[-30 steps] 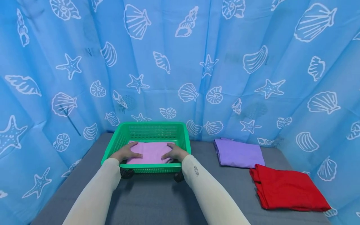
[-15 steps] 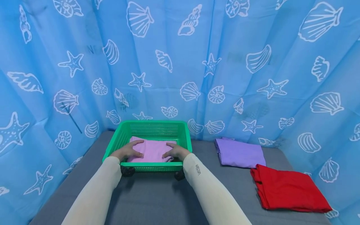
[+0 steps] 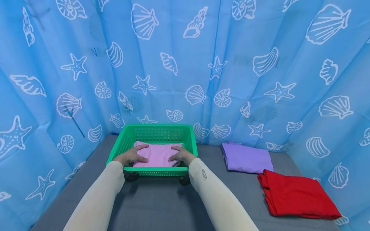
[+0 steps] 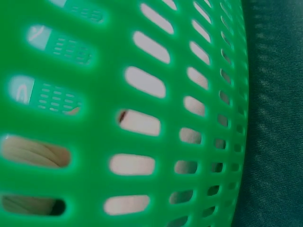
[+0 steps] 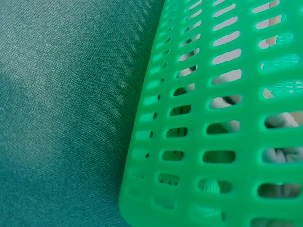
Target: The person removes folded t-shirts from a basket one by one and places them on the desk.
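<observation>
In the head view a folded pink cloth (image 3: 160, 154) lies inside a green plastic basket (image 3: 162, 172). My left hand (image 3: 131, 156) reaches over the near rim and rests on the cloth's left end, thumb and forefinger spread apart on its top. On the right end rests my right hand (image 3: 182, 156), spread much the same way, its thumb pointing inward. The other fingers are mostly hidden. Slots in the basket wall (image 4: 94, 118) show pale cloth and a little skin in the left wrist view. The right wrist view has the slotted wall (image 5: 196, 142) before cloth folds.
To the basket's right a folded purple cloth (image 3: 247, 158) lies on the grey table (image 3: 156, 205). Nearer, at the right, is a folded red cloth (image 3: 297, 194) whose back corner meets the purple one in this view. A blue shell-print curtain (image 3: 173, 80) surrounds the table.
My left forefinger has slid a little to the right over the pink cloth, and the cloth's far left corner has shifted slightly right and back. The basket and the other cloths stay put.
</observation>
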`<action>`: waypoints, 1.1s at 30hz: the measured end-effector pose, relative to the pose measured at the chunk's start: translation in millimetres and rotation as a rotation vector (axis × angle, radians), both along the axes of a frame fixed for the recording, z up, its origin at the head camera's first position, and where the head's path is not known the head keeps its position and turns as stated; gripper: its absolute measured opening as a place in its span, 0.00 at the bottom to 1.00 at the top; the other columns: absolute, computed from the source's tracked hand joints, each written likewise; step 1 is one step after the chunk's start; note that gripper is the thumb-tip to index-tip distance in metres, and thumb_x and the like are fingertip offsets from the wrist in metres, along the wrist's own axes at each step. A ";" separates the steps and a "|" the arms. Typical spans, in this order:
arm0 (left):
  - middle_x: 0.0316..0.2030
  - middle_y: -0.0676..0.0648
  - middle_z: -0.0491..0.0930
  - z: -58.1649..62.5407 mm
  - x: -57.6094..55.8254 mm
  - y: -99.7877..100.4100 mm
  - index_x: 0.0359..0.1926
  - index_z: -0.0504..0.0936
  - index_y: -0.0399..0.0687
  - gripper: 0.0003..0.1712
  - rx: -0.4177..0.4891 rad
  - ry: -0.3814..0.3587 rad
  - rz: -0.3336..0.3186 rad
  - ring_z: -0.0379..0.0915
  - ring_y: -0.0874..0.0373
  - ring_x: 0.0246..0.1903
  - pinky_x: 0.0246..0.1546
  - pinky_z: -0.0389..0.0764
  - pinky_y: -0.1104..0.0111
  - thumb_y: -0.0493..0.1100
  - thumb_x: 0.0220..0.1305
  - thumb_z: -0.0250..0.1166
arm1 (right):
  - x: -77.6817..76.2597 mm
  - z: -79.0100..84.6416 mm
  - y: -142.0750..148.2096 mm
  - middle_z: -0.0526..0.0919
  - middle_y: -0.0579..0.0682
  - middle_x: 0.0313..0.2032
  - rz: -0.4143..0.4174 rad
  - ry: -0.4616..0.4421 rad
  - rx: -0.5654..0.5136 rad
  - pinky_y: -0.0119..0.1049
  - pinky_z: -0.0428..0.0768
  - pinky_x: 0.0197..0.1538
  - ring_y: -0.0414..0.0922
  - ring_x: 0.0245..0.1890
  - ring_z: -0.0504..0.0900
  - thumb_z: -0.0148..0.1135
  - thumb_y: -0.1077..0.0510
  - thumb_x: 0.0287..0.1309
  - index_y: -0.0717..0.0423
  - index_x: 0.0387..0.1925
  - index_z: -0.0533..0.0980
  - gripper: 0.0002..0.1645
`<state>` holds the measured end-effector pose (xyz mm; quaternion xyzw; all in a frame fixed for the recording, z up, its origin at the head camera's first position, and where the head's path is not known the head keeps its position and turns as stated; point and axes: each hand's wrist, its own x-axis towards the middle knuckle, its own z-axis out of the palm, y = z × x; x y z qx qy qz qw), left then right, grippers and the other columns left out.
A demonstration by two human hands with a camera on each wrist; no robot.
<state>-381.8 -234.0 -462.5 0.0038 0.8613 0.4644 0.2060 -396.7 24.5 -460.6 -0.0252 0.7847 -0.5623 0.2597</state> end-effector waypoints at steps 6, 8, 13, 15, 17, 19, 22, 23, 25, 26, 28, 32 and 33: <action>0.75 0.31 0.42 -2.3 -1.8 1.0 0.75 0.58 0.50 0.45 0.018 0.044 0.014 0.39 0.33 0.72 0.63 0.67 0.43 0.36 0.60 0.69 | -0.6 -1.2 -1.1 0.81 0.57 0.34 -0.040 0.021 0.018 0.29 0.79 0.24 0.37 0.15 0.75 0.62 0.71 0.60 0.53 0.73 0.62 0.41; 0.75 0.32 0.42 -3.5 -2.5 0.6 0.75 0.58 0.51 0.45 0.020 0.052 0.018 0.39 0.33 0.72 0.63 0.67 0.43 0.35 0.61 0.69 | -0.5 -1.4 -1.0 0.82 0.60 0.37 -0.047 0.022 0.005 0.30 0.80 0.25 0.38 0.16 0.76 0.62 0.71 0.60 0.54 0.73 0.62 0.41; 0.75 0.32 0.41 -5.2 -2.6 -0.3 0.76 0.57 0.51 0.45 0.035 0.060 0.026 0.39 0.33 0.72 0.63 0.66 0.42 0.35 0.61 0.67 | 1.9 0.5 -0.4 0.80 0.67 0.53 -0.067 0.073 0.001 0.39 0.84 0.43 0.45 0.34 0.85 0.64 0.68 0.60 0.55 0.71 0.65 0.38; 0.75 0.33 0.41 -5.0 -2.5 -0.4 0.75 0.58 0.52 0.44 0.046 0.054 0.034 0.40 0.33 0.71 0.63 0.66 0.42 0.35 0.61 0.67 | 3.0 1.3 -0.1 0.74 0.65 0.62 -0.079 0.115 0.024 0.42 0.79 0.55 0.49 0.52 0.81 0.65 0.63 0.61 0.56 0.69 0.67 0.35; 0.75 0.32 0.41 -4.2 -2.5 -0.5 0.75 0.59 0.52 0.44 0.044 0.056 0.036 0.41 0.33 0.71 0.62 0.67 0.42 0.36 0.61 0.67 | 3.5 1.5 0.2 0.66 0.63 0.68 -0.092 0.154 0.030 0.44 0.73 0.63 0.54 0.65 0.70 0.65 0.59 0.63 0.57 0.68 0.69 0.33; 0.75 0.32 0.42 -3.4 -2.8 -0.6 0.75 0.60 0.52 0.43 0.038 0.060 0.043 0.42 0.34 0.70 0.62 0.67 0.43 0.37 0.60 0.67 | 3.6 1.6 0.3 0.62 0.62 0.71 -0.104 0.176 0.030 0.46 0.71 0.65 0.56 0.70 0.63 0.64 0.57 0.64 0.57 0.67 0.70 0.31; 0.75 0.31 0.43 -2.5 -3.8 -1.0 0.74 0.61 0.51 0.42 0.025 0.079 0.057 0.44 0.34 0.68 0.61 0.67 0.42 0.38 0.59 0.67 | 2.4 1.5 0.0 0.60 0.61 0.72 -0.132 0.195 0.025 0.40 0.77 0.55 0.54 0.66 0.66 0.62 0.57 0.65 0.56 0.65 0.72 0.28; 0.75 0.31 0.43 -2.6 -4.2 -1.2 0.73 0.62 0.51 0.42 0.025 0.085 0.064 0.45 0.34 0.68 0.61 0.67 0.42 0.38 0.59 0.67 | 2.1 1.5 -0.2 0.61 0.60 0.72 -0.141 0.199 0.026 0.37 0.78 0.50 0.54 0.62 0.68 0.63 0.57 0.65 0.55 0.65 0.73 0.27; 0.75 0.32 0.44 -2.5 -4.6 -1.0 0.73 0.63 0.51 0.41 0.022 0.098 0.080 0.46 0.35 0.68 0.61 0.66 0.42 0.39 0.59 0.67 | 1.2 1.4 -0.3 0.62 0.59 0.72 -0.159 0.202 0.016 0.33 0.78 0.40 0.51 0.55 0.72 0.63 0.58 0.65 0.54 0.64 0.74 0.26; 0.75 0.32 0.44 -2.4 -4.8 -1.1 0.73 0.63 0.50 0.41 0.018 0.109 0.081 0.47 0.34 0.69 0.62 0.66 0.41 0.40 0.60 0.68 | 0.6 1.4 -0.4 0.62 0.59 0.72 -0.166 0.209 0.016 0.31 0.76 0.38 0.50 0.52 0.72 0.63 0.59 0.64 0.53 0.64 0.74 0.26; 0.75 0.32 0.44 -2.5 -5.3 -1.2 0.73 0.63 0.49 0.40 0.008 0.127 0.087 0.46 0.33 0.70 0.63 0.64 0.40 0.44 0.61 0.68 | -0.1 1.2 -0.3 0.63 0.58 0.71 -0.174 0.222 0.013 0.31 0.76 0.37 0.50 0.49 0.74 0.64 0.59 0.64 0.51 0.64 0.75 0.26; 0.76 0.33 0.44 -2.5 -5.7 -2.3 0.73 0.63 0.49 0.39 0.015 0.149 0.108 0.41 0.32 0.73 0.66 0.59 0.38 0.52 0.64 0.66 | -1.7 0.7 0.0 0.63 0.57 0.71 -0.187 0.251 0.024 0.40 0.77 0.52 0.51 0.60 0.71 0.65 0.59 0.63 0.49 0.63 0.75 0.27; 0.76 0.33 0.44 -2.3 -5.5 -2.9 0.73 0.63 0.49 0.40 0.021 0.153 0.112 0.40 0.32 0.73 0.66 0.58 0.38 0.54 0.65 0.66 | -1.7 0.7 0.0 0.63 0.57 0.72 -0.190 0.256 0.023 0.43 0.76 0.57 0.52 0.63 0.69 0.65 0.59 0.62 0.48 0.63 0.75 0.27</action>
